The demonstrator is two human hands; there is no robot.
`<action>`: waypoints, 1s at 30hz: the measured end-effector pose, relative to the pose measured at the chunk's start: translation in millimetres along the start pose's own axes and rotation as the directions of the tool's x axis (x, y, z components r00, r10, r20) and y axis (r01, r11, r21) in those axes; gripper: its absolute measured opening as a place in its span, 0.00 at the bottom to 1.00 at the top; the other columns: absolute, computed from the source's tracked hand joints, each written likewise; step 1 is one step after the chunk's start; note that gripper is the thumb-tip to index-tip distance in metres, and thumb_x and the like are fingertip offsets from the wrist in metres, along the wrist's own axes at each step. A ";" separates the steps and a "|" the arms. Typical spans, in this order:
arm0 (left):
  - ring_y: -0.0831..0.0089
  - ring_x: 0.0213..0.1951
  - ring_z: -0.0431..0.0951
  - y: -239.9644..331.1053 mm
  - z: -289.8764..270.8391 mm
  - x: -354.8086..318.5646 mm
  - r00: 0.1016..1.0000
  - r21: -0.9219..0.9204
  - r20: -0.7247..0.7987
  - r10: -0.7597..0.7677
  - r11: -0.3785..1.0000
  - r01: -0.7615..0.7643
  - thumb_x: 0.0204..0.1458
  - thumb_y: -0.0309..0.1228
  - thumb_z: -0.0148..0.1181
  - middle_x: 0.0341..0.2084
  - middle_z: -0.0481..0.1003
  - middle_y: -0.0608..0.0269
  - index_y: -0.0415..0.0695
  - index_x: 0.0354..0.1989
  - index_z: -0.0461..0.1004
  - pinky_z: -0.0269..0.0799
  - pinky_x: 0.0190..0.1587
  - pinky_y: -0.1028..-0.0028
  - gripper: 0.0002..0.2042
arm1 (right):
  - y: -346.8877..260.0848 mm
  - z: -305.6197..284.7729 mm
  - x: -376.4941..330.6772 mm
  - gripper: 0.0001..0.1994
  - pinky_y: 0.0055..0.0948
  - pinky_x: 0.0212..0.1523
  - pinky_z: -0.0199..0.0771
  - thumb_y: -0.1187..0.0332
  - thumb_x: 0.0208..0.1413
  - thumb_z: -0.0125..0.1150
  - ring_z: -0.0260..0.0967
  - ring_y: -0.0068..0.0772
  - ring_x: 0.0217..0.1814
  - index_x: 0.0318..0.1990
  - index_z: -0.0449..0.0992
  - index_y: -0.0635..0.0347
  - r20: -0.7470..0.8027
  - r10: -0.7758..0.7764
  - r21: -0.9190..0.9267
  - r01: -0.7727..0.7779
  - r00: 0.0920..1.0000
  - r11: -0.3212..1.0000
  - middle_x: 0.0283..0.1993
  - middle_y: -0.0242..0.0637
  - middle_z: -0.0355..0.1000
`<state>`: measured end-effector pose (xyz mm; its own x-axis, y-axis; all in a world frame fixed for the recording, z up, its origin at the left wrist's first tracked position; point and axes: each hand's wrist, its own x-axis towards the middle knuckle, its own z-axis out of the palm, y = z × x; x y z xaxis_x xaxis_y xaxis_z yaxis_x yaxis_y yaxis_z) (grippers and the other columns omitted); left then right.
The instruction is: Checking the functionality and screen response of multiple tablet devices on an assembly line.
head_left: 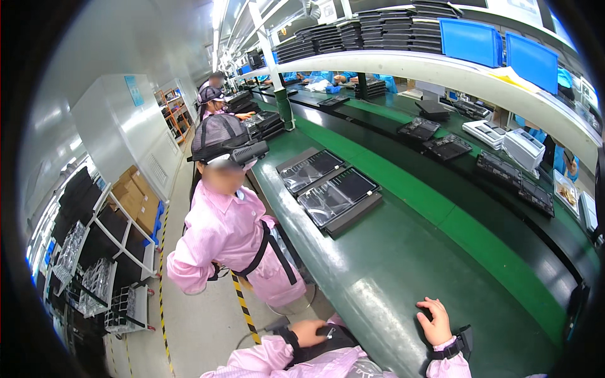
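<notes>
Fingers of the right hand (435, 320) are curled loosely, empty, resting on the green workbench (378, 271). A small dark object (329, 331) is pinched by the left hand (309, 332) at the waist.

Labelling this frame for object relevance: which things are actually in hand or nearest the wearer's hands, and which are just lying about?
In hand or nearest:
- left hand on a dark object at the waist, too unclear to identify
- right hand resting on the green worktable, holding nothing

Lying about:
- two wrapped flat panels
- black trays on the conveyor
- white devices
- blue bins on the shelf
</notes>
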<state>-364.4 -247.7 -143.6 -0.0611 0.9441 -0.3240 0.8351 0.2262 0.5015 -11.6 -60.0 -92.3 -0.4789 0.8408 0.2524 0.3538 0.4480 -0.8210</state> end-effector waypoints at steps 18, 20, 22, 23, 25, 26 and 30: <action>0.41 0.54 0.73 -11.2 -13.7 41.3 0.838 0.143 0.545 -0.033 0.988 -0.054 0.38 0.58 0.66 0.51 0.70 0.32 0.43 0.72 0.51 0.67 0.58 0.57 0.53 | -1.0 0.0 1.4 0.14 0.52 0.70 0.54 0.69 0.50 0.65 0.68 0.49 0.62 0.45 0.78 0.58 -0.003 0.001 -0.019 -0.001 1.000 1.000 0.46 0.42 0.77; 0.41 0.54 0.73 -26.4 18.6 40.9 0.863 0.086 0.501 -0.070 0.996 0.030 0.39 0.57 0.67 0.52 0.70 0.32 0.49 0.73 0.47 0.67 0.58 0.57 0.54 | -0.8 0.0 0.9 0.14 0.52 0.70 0.54 0.69 0.50 0.65 0.68 0.48 0.62 0.45 0.78 0.58 0.000 -0.002 -0.019 0.002 1.000 1.000 0.46 0.42 0.77; 0.40 0.52 0.74 -34.0 35.3 40.2 0.871 0.097 0.481 -0.105 0.993 0.067 0.40 0.53 0.67 0.49 0.71 0.31 0.56 0.75 0.39 0.69 0.55 0.57 0.55 | 0.2 0.4 0.5 0.14 0.52 0.69 0.55 0.69 0.50 0.65 0.68 0.49 0.62 0.45 0.78 0.58 -0.012 -0.020 -0.025 0.019 1.000 0.999 0.46 0.42 0.77; 0.41 0.50 0.75 -34.0 38.8 41.1 0.880 0.077 0.467 -0.089 0.995 0.060 0.40 0.52 0.67 0.47 0.72 0.32 0.56 0.75 0.39 0.70 0.53 0.57 0.55 | 0.7 0.7 0.2 0.14 0.52 0.69 0.55 0.68 0.50 0.65 0.68 0.49 0.62 0.45 0.78 0.58 -0.020 -0.025 -0.023 0.024 0.999 0.999 0.46 0.42 0.77; 0.42 0.47 0.77 -29.5 38.6 41.0 0.880 0.076 0.464 -0.100 0.994 0.073 0.40 0.52 0.67 0.43 0.75 0.35 0.56 0.75 0.39 0.72 0.51 0.57 0.55 | 1.9 0.7 0.0 0.14 0.52 0.69 0.56 0.68 0.50 0.65 0.68 0.49 0.62 0.45 0.78 0.59 -0.023 -0.026 -0.040 0.025 0.999 0.999 0.46 0.42 0.77; 0.44 0.43 0.79 -24.4 37.8 41.7 0.894 0.145 0.437 -0.102 0.989 0.042 0.40 0.49 0.67 0.39 0.78 0.40 0.58 0.75 0.42 0.74 0.47 0.57 0.53 | 2.5 0.5 0.0 0.14 0.52 0.69 0.56 0.68 0.50 0.65 0.68 0.50 0.62 0.45 0.78 0.58 -0.016 -0.024 -0.037 0.023 1.000 0.999 0.46 0.43 0.77; 0.45 0.46 0.79 -7.5 27.1 41.4 0.902 0.190 0.407 -0.142 0.979 0.069 0.39 0.49 0.67 0.43 0.78 0.39 0.59 0.72 0.51 0.73 0.50 0.57 0.48 | 4.5 0.5 -1.1 0.15 0.52 0.69 0.55 0.68 0.51 0.66 0.68 0.49 0.62 0.46 0.78 0.58 -0.012 -0.033 -0.031 0.033 0.999 0.999 0.46 0.43 0.77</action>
<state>-358.3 -216.8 -182.5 0.0488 0.7219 -0.6903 0.9176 0.2407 0.3165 -9.8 -59.0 -96.6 -0.4805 0.8292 0.2856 0.3625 0.4843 -0.7963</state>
